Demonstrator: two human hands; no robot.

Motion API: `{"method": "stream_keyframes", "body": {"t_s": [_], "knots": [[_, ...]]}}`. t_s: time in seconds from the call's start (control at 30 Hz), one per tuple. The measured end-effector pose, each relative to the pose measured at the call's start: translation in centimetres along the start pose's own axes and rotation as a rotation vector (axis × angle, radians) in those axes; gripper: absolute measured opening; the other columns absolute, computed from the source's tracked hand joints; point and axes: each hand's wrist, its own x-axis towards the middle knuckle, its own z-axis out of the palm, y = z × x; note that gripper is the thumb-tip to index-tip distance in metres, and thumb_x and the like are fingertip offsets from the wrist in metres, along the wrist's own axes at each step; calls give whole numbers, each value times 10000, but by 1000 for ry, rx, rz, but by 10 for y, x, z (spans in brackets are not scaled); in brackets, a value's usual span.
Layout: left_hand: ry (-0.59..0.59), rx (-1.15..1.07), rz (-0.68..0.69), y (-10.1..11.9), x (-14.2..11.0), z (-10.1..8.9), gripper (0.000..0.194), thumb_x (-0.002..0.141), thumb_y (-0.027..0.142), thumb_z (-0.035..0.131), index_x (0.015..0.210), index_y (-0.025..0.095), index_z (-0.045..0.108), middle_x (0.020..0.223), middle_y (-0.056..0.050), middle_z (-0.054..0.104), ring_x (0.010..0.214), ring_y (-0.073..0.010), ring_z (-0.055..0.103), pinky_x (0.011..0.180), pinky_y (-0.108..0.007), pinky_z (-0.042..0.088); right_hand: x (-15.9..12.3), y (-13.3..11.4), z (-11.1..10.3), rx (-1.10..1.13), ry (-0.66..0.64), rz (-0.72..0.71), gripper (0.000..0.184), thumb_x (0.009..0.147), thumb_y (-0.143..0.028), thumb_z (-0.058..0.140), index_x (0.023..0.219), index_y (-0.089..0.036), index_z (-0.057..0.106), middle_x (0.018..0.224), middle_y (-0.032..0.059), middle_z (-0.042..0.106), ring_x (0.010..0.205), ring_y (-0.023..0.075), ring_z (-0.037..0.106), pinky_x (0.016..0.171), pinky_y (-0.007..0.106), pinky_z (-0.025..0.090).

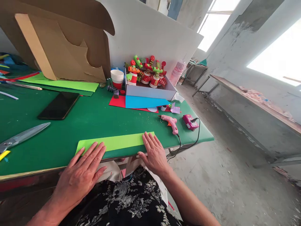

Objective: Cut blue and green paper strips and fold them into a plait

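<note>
Two bare hands, ours, reach over the front edge of a green table above our black floral top. The fingers of our left hand lie slightly apart on the left end of a green paper strip; those of our right hand lie together on its right end, thumb out to the side. Neither hand is clamped on anything.

The strip lies lengthwise along the table, near the front edge. Pushing our fingers toward each other could buckle it, we judge, and dragging it our way could crease it over that edge.

Scissors point inward from the left. Just beyond our right hand lies a pink glue gun, its cord dropping past the edge; an arm snagging that could pull the gun down. Whether it is hot, we cannot tell.

Farther back are a phone, blue paper, paper cups and a white box of colourful figures, with torn cardboard standing to the left.
</note>
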Motion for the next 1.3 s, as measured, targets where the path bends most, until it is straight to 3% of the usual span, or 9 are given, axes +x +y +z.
{"method": "stream_keyframes", "body": {"t_s": [0.27,0.4,0.5,0.67,0.7,0.8,1.0,1.1,1.3], "knots": [[45,53,-105,-38,-33,-22,664,985,435,330,1597,322,98,1480,-122,542,1307,-394,554,1049,-634,408,-5,13,-2,-50,32,48,646,1014,-489,423,1522,-91,395,1573,161,391,1480,296,344,1219,490,291],[117,114,-124,-40,-19,-29,601,1003,420,252,1564,210,294,1308,-184,674,1327,-437,518,1011,-686,399,-5,8,-4,-67,32,68,619,1024,-450,411,1512,-71,406,1567,164,396,1475,293,353,1216,479,303],[90,53,-109,-8,21,-24,568,1021,397,248,1410,87,521,1428,-197,580,1396,-390,454,1083,-621,384,-5,6,-5,-86,23,81,602,1028,-411,406,1507,-47,405,1567,167,394,1470,294,361,1216,477,303],[-134,-159,39,72,104,20,631,1028,510,227,1459,114,462,1518,-125,498,1452,-277,397,1155,-480,376,-5,10,2,-109,75,63,543,1011,-322,424,1500,-86,431,1543,146,445,1458,266,391,1208,467,318],[-197,-188,56,82,115,31,643,1026,521,224,1468,111,450,1527,-127,484,1454,-272,394,1158,-458,376,-5,12,4,-108,88,58,534,1006,-302,421,1500,-101,436,1540,135,454,1456,258,395,1208,464,319],[-215,-193,51,94,131,54,713,1000,592,262,1468,88,450,1524,-163,475,1450,-277,401,1182,-433,348,-5,15,9,-110,119,59,513,1000,-250,393,1495,-133,453,1529,112,475,1443,246,418,1200,462,335],[-117,-113,-3,60,98,57,778,971,652,265,1471,84,448,1521,-212,463,1446,-328,400,1175,-525,337,-4,13,9,-139,149,55,496,1015,-254,356,1479,-127,477,1516,138,483,1433,261,433,1188,495,344],[-30,-34,-23,28,70,49,767,969,663,250,1474,123,455,1502,-188,500,1420,-306,446,1162,-505,357,-4,9,7,-154,154,65,490,1024,-267,348,1481,-141,476,1516,129,487,1428,259,440,1187,493,343],[-20,54,-73,-43,12,21,845,953,700,181,1469,89,453,1512,-190,486,1417,-318,446,1137,-519,371,-6,9,4,-171,144,74,481,1039,-291,346,1468,-126,486,1526,132,474,1436,246,428,1188,453,345]]}}
